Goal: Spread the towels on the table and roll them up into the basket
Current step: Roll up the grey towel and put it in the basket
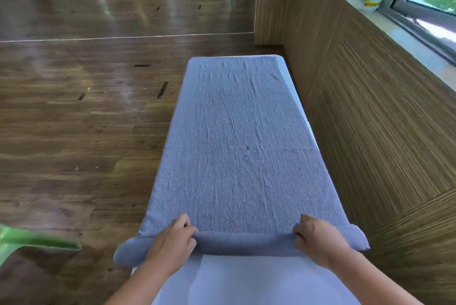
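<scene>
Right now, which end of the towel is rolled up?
The near end, gripped by the left hand and right hand; the far end lies flat on the table.

Both hands, left hand [172, 243] and right hand [318, 240], grip the grey towel's [237, 147] rolled near edge.

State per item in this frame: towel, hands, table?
towel: flat along the table, near end rolled.
left hand: fingers curled over the towel's rolled end.
right hand: fingers curled over the towel's rolled end.
table: near end bare, rest under the towel.
</scene>
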{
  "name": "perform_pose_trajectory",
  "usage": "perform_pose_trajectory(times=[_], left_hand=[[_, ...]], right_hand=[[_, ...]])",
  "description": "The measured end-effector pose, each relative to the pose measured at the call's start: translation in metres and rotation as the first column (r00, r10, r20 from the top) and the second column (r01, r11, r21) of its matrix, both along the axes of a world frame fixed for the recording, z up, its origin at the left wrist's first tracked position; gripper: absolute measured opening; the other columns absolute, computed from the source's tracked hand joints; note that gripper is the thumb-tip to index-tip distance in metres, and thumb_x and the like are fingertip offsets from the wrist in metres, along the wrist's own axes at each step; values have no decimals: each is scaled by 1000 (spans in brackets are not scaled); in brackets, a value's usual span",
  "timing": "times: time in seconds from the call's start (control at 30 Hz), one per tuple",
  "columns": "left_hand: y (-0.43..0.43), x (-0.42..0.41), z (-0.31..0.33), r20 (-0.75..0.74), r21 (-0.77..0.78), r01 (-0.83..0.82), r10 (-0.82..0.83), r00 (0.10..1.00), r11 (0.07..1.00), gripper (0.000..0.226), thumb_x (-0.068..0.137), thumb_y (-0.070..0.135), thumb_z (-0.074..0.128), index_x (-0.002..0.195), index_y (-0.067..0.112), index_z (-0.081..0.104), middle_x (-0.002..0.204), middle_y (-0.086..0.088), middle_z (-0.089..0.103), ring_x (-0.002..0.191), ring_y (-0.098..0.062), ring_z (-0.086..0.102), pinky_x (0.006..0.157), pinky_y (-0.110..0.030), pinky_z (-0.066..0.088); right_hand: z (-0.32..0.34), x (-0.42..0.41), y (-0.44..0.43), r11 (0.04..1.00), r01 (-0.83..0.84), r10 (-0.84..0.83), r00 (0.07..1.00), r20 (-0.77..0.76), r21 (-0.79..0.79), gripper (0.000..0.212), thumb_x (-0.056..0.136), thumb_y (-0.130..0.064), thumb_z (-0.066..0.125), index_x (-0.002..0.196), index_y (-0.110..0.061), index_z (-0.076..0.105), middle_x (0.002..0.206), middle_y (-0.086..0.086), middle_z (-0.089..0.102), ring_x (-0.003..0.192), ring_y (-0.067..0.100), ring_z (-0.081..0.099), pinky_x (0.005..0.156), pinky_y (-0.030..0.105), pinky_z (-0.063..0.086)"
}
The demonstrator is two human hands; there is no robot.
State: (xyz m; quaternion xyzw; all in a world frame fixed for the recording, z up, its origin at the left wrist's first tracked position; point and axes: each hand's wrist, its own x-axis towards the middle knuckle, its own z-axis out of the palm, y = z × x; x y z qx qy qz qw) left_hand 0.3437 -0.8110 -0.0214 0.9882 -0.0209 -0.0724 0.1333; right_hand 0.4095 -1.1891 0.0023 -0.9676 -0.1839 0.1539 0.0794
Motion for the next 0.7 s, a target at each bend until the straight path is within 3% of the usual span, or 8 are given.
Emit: perform_pose_trajectory(times=[0.1, 0.27, 0.33, 0.4, 0.47, 0.53, 0.6, 0.7], left_hand=[[5, -1, -9, 55, -103, -63, 68, 996, 993, 20, 89, 15, 56, 100, 31, 57, 102, 12, 42, 94, -13, 55, 73, -37, 50], [14, -17, -23, 93, -75, 52, -45, 995, 996, 46, 66, 22, 62, 112, 27, 61, 114, 13, 53, 102, -13, 52, 92, -27, 40], [16, -11, -21, 62, -28, 27, -25, 998, 999, 55, 59, 17, 72, 113, 28, 63, 114, 13, 56, 102, -14, 51, 92, -27, 38], [19, -5, -20, 68, -10, 8, -8, 998, 1000, 50, 56, 13, 75, 101, 31, 65, 104, 17, 58, 95, -12, 48, 84, -26, 43], [19, -2, -18, 87, 16, 31, -32, 996, 999, 31, 58, 21, 68, 87, 33, 63, 89, 22, 56, 87, -8, 43, 73, -27, 48], [18, -5, -19, 127, 59, 80, -87, 988, 995, 13, 63, 31, 55, 75, 33, 60, 78, 21, 53, 82, -6, 39, 64, -28, 49], [17, -10, -17, 143, 98, 114, -128, 981, 989, 9, 66, 35, 48, 67, 31, 55, 74, 19, 49, 80, -7, 38, 61, -30, 47], [15, -8, -9, 165, 122, 45, -65, 984, 992, 10, 68, 35, 49, 72, 30, 58, 83, 15, 48, 82, -13, 46, 64, -36, 47]], right_hand=[[-6, -2, -1, 996, 70, -75, 993, 93, 63, 7, 85, -21, 59, 89, -23, 64, 87, -7, 53, 75, 23, 63, 56, 33, 38], [-20, -25, -12, 999, -30, 27, 996, 87, 37, 45, 59, -30, 70, 103, -37, 59, 96, -20, 55, 83, 11, 55, 49, 23, 45], [-20, -19, -9, 1000, -16, 17, 994, 106, -10, 41, 51, -25, 78, 88, -36, 63, 82, -18, 54, 71, 12, 54, 41, 24, 37], [-20, -12, -8, 999, 8, -3, 994, 112, -47, 33, 46, -22, 82, 68, -33, 61, 68, -17, 52, 62, 12, 53, 38, 24, 24], [-16, -9, -10, 999, -25, 29, 993, 111, -40, 20, 54, -26, 79, 62, -27, 62, 64, -15, 51, 64, 14, 57, 43, 20, 14], [-7, -11, -10, 1000, -15, 17, 996, 84, -20, 10, 76, -32, 63, 75, -23, 68, 73, -13, 49, 80, 16, 59, 45, 22, 12], [-4, -9, -9, 999, -1, 3, 999, 42, -51, 24, 88, -35, 49, 89, -21, 68, 83, -11, 43, 87, 17, 57, 46, 25, 19], [1, -2, -4, 995, 88, -88, 996, -1, -36, 23, 90, -31, 47, 97, -23, 67, 91, -9, 47, 82, 20, 55, 59, 32, 33]])
